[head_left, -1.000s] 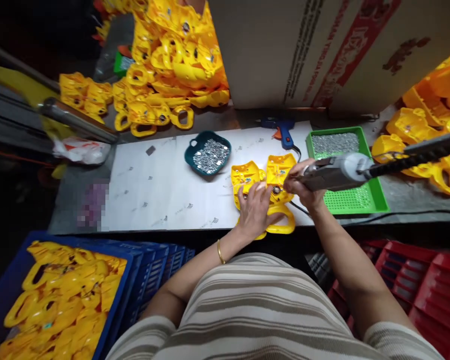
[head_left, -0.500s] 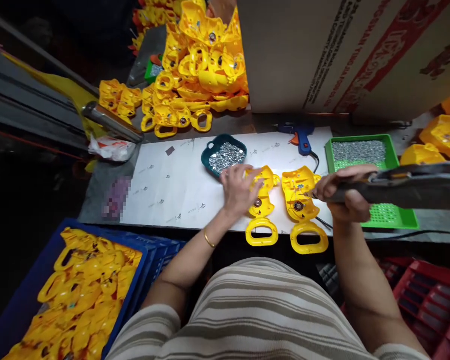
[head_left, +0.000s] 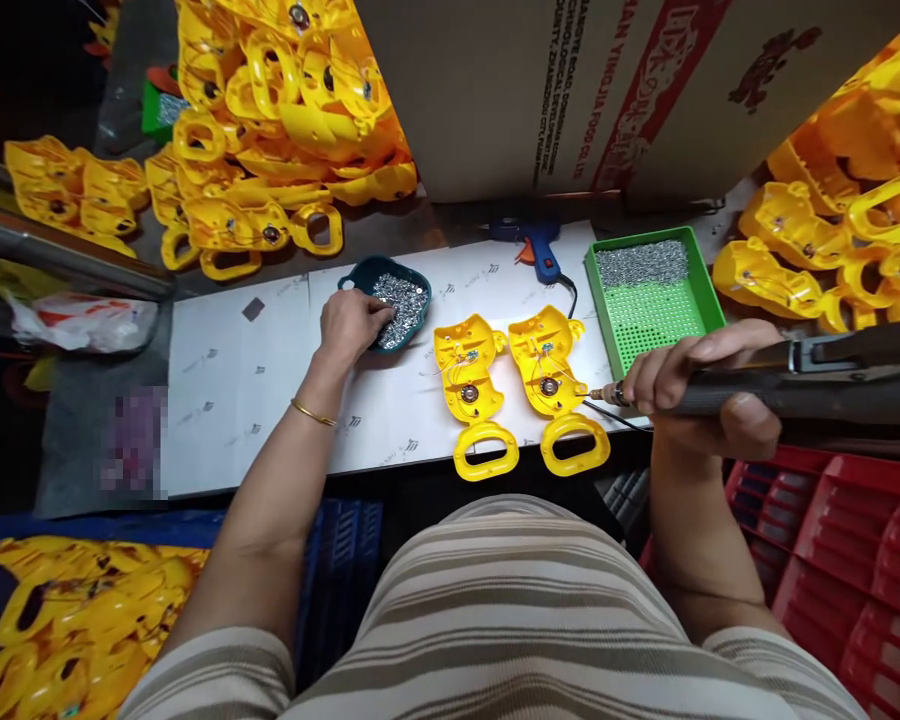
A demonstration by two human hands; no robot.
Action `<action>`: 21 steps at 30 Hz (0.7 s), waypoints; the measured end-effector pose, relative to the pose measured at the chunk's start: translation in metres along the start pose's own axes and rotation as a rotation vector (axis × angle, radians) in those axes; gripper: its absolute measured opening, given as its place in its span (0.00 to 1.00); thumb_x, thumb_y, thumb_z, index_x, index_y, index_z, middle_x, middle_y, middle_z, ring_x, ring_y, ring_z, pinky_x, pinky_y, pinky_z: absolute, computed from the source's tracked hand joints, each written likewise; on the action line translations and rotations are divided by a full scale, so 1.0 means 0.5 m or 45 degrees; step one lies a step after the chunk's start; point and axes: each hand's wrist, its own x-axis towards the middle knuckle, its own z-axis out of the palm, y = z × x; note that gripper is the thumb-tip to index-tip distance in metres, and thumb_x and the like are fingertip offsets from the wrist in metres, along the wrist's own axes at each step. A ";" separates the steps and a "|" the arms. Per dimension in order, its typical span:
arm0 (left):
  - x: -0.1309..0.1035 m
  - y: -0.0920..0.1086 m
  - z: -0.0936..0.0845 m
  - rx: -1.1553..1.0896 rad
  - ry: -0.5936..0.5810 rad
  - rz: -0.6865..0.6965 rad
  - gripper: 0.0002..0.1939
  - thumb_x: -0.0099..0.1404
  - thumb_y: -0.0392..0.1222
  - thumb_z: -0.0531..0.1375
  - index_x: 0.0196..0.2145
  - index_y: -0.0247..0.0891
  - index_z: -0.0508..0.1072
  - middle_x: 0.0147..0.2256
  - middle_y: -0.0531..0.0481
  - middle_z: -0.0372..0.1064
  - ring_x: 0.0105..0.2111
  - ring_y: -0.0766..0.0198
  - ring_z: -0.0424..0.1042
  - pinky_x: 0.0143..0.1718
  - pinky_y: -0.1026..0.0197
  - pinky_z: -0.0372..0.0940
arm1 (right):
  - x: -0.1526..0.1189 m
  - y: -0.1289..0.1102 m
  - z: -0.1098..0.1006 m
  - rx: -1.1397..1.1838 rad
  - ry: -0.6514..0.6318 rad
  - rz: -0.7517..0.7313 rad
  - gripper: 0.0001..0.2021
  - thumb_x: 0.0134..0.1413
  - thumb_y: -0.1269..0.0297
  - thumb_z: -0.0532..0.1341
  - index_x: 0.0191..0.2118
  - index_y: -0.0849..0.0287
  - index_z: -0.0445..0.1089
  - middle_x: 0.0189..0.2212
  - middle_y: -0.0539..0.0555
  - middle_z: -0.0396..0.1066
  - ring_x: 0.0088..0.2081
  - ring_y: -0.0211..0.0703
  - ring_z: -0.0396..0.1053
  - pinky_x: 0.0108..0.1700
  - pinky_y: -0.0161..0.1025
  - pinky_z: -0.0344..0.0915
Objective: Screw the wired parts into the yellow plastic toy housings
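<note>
My left hand (head_left: 354, 322) reaches over the edge of a dark teal bowl (head_left: 422, 325), its fingers pinched together at a heap of small shiny metal parts (head_left: 403, 303). What the fingertips hold is too small to make out. My right hand (head_left: 701, 385) is wrapped round an electric screwdriver (head_left: 787, 392), which lies roughly level, its bit pointing left beside the nearer shell's edge. Two yellow plastic shell halves with handle loops, a left one (head_left: 461, 385) and a right one (head_left: 532, 365), lie open side up between my hands. Wires and a round metal-centred part show inside each.
A green tray (head_left: 596, 290) with small metal parts stands right of a blue glue gun (head_left: 546, 262). Yellow shells pile up at the back left (head_left: 270, 130) and right (head_left: 817, 230). A large cardboard box (head_left: 480, 110) stands behind. Blue (head_left: 345, 530) and red (head_left: 817, 500) crates flank me.
My left hand has moved from the left yellow shell into the teal bowl. The screwdriver has drawn back from inside the right shell to its edge. The camera view has shifted right.
</note>
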 end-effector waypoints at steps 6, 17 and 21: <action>-0.032 0.039 -0.030 -0.287 0.332 0.079 0.04 0.54 0.40 0.70 0.27 0.38 0.81 0.25 0.51 0.75 0.28 0.59 0.74 0.39 0.52 0.71 | -0.026 -0.003 -0.009 0.008 0.020 0.008 0.12 0.50 0.59 0.62 0.40 0.58 0.71 0.16 0.46 0.63 0.14 0.37 0.62 0.17 0.37 0.63; -0.334 0.323 0.075 -1.090 -0.182 0.443 0.08 0.62 0.43 0.65 0.34 0.36 0.80 0.31 0.49 0.79 0.29 0.67 0.77 0.33 0.67 0.72 | -0.035 -0.006 0.050 0.075 0.040 0.040 0.11 0.54 0.57 0.60 0.41 0.54 0.69 0.17 0.44 0.61 0.15 0.35 0.59 0.17 0.35 0.62; -0.349 0.327 0.087 -1.033 -0.110 0.551 0.09 0.63 0.41 0.65 0.40 0.34 0.78 0.32 0.47 0.79 0.29 0.67 0.77 0.34 0.67 0.72 | -0.036 -0.006 0.064 0.076 0.030 0.054 0.10 0.54 0.56 0.60 0.40 0.52 0.69 0.16 0.44 0.58 0.14 0.35 0.57 0.16 0.35 0.59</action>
